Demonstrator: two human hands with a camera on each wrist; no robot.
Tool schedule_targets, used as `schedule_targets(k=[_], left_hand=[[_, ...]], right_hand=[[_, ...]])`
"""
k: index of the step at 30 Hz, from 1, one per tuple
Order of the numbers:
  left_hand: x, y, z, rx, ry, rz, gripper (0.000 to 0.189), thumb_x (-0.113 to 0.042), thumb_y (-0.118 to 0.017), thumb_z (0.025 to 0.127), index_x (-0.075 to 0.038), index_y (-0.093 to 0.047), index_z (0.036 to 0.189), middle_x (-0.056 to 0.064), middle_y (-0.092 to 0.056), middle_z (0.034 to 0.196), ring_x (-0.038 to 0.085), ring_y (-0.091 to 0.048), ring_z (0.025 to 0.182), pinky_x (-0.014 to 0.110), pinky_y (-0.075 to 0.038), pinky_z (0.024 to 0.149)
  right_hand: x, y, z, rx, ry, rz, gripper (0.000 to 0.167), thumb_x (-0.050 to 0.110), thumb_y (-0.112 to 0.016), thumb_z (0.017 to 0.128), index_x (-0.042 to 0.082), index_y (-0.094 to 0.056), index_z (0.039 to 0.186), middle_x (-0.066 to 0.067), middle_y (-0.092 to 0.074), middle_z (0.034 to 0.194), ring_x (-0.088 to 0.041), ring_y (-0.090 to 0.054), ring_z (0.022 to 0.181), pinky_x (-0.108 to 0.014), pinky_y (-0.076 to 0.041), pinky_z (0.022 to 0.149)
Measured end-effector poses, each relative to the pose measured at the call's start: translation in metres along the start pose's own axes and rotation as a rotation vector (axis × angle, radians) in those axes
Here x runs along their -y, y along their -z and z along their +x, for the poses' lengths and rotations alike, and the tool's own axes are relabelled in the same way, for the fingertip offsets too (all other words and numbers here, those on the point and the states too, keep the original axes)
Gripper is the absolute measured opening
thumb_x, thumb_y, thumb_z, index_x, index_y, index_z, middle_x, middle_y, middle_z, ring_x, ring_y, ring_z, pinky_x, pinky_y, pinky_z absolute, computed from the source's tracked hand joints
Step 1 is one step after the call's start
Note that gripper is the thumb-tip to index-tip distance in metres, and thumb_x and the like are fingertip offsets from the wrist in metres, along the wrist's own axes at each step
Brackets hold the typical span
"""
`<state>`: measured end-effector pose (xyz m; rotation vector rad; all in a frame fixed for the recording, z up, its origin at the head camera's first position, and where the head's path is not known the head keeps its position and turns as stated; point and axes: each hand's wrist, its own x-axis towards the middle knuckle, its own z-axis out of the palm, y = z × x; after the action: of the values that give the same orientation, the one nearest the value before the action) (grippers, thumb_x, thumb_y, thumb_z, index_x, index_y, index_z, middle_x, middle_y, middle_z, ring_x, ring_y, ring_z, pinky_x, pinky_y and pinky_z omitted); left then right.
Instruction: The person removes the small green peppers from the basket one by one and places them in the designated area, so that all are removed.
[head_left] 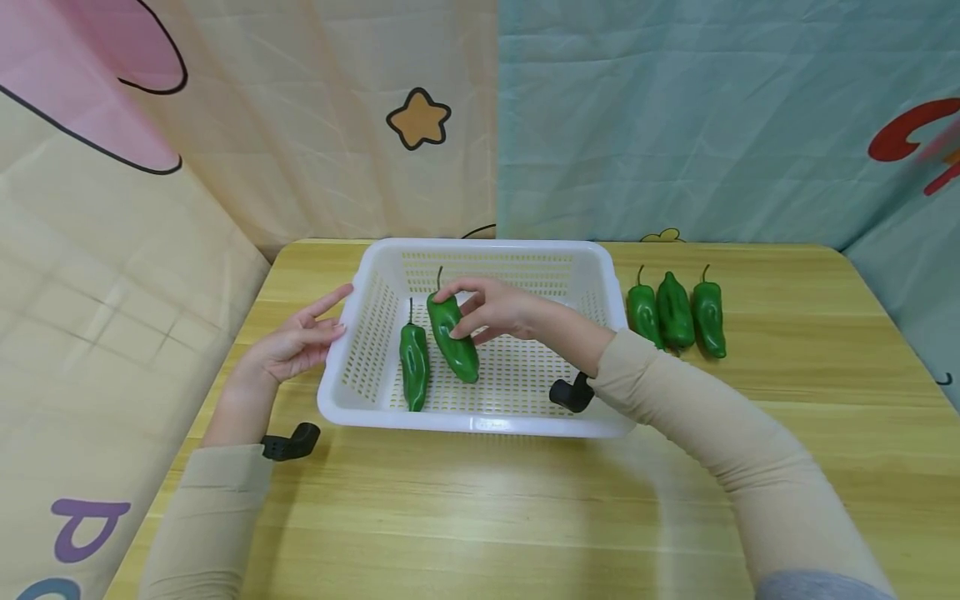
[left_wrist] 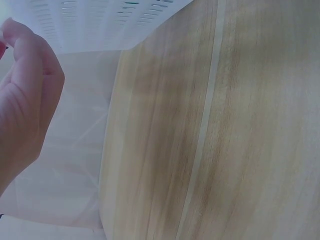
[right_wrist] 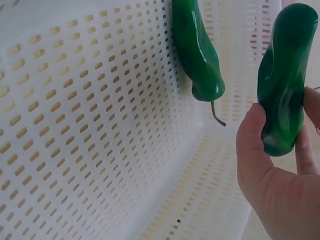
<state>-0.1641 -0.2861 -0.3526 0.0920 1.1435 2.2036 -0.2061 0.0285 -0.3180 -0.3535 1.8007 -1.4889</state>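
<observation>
My right hand point(head_left: 502, 310) pinches a green pepper point(head_left: 454, 342) between thumb and fingers, inside the white plastic basket point(head_left: 480, 423). In the right wrist view, the held pepper point(right_wrist: 287, 80) appears lifted off the perforated bottom. To its left lies another green pepper point(head_left: 415, 367) on the basket's floor, stem towards the back. My left hand point(head_left: 296, 343) is at the basket's left side, its extended fingertips touching the rim. Only part of the left hand point(left_wrist: 30, 90) shows in its wrist view, beside the basket wall point(left_wrist: 100, 25).
Three more green peppers lie side by side on the wooden table point(head_left: 465, 517), right of the basket: a left one point(head_left: 643, 312), a middle one point(head_left: 675, 312) and a right one point(head_left: 708, 317). Printed curtains point(head_left: 337, 125) enclose the table's back and sides.
</observation>
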Motion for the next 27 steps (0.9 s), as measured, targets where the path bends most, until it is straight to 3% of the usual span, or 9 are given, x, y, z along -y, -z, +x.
schedule_targets(k=[10, 19, 27], left_hand=[[0.000, -0.001, 0.000, 0.002, -0.001, 0.013, 0.076, 0.012, -0.035, 0.096, -0.020, 0.007, 0.150, 0.016, -0.060, 0.112, 0.028, -0.062, 0.099, 0.037, -0.054, 0.078], [0.000, 0.000, 0.000, 0.002, -0.007, 0.002, 0.072, 0.012, -0.034, 0.096, -0.022, -0.002, 0.151, 0.016, -0.061, 0.112, 0.028, -0.062, 0.099, 0.037, -0.054, 0.079], [0.001, 0.001, -0.001, 0.009, -0.009, 0.008, 0.072, 0.012, -0.033, 0.096, -0.021, 0.001, 0.150, 0.016, -0.060, 0.112, 0.028, -0.062, 0.099, 0.037, -0.054, 0.079]], right_hand=[[0.006, 0.006, -0.014, 0.018, 0.034, 0.005, 0.052, -0.011, -0.064, 0.079, 0.009, -0.052, 0.125, -0.018, -0.052, 0.106, -0.023, -0.060, 0.086, -0.041, -0.055, 0.076], [0.010, 0.014, -0.029, 0.013, 0.055, 0.020, 0.052, -0.013, -0.064, 0.079, 0.007, -0.051, 0.125, -0.019, -0.050, 0.110, -0.024, -0.060, 0.087, -0.043, -0.055, 0.078], [0.014, 0.025, -0.046, 0.014, 0.079, 0.031, 0.052, -0.012, -0.063, 0.079, 0.005, -0.049, 0.127, -0.021, -0.047, 0.116, -0.026, -0.062, 0.084, -0.044, -0.054, 0.079]])
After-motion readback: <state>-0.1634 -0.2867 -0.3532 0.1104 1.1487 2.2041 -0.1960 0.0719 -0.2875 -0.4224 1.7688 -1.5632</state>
